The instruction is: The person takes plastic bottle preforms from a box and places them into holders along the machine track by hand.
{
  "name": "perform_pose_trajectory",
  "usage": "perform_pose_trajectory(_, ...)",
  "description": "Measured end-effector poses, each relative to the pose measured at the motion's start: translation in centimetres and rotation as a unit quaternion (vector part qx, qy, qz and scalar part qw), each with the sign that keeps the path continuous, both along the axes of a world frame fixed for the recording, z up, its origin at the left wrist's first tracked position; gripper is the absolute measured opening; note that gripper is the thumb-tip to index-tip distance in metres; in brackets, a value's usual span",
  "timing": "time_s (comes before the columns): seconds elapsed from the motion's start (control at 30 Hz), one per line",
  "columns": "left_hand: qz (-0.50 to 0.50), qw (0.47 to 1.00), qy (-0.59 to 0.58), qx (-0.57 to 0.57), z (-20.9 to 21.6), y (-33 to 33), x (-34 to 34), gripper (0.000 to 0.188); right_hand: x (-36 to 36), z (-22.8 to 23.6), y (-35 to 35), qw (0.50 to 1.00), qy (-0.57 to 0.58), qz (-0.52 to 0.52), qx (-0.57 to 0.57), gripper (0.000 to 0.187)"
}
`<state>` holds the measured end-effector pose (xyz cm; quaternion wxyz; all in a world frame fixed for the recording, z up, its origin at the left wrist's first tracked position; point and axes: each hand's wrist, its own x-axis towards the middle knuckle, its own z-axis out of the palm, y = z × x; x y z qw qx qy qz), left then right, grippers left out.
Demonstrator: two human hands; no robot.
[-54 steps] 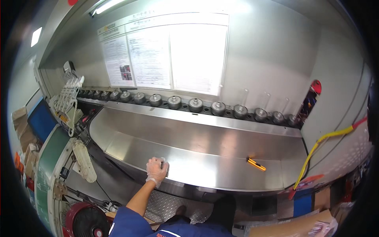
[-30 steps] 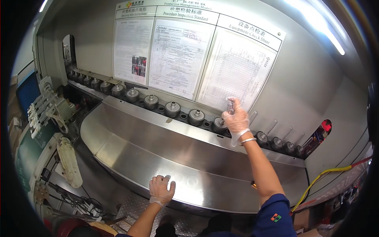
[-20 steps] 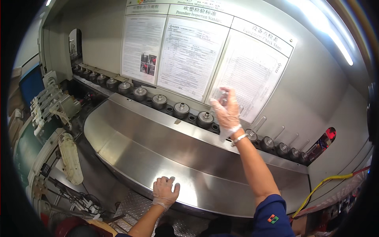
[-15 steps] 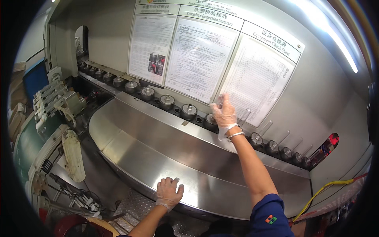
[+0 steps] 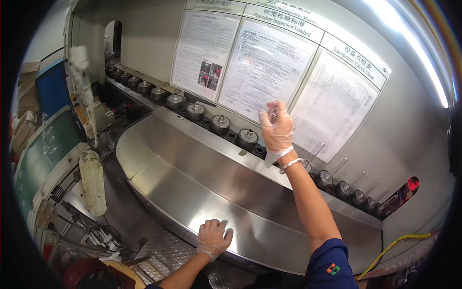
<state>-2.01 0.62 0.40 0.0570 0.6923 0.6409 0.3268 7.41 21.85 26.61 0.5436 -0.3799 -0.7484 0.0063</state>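
Tube [image 5: 274, 115] in the right hand [image 5: 279, 133] looks clear and shiny.

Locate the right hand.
Head view, right of centre: the right hand is raised before the wall board, above the spindle row.

Clear tube [image 5: 274, 115], partly hidden, near metal spindles [image 5: 248, 137]
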Motion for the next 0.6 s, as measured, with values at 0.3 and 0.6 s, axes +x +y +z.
perform_pose_trajectory(0.3, -0.009, 0.999, -0.025, -0.024, 0.0, 0.3, 0.1, 0.037, -1.2, -3.0, 5.3, 0.995, -0.041, -0.040, -0.079, 0.023)
perform_pose_trajectory(0.6, -0.001, 1.000, -0.022, -0.010, -1.2, 0.2, 0.1, 0.036, -7.4, 0.9, 2.4, 0.999, -0.028, 0.036, -0.011, 0.039)
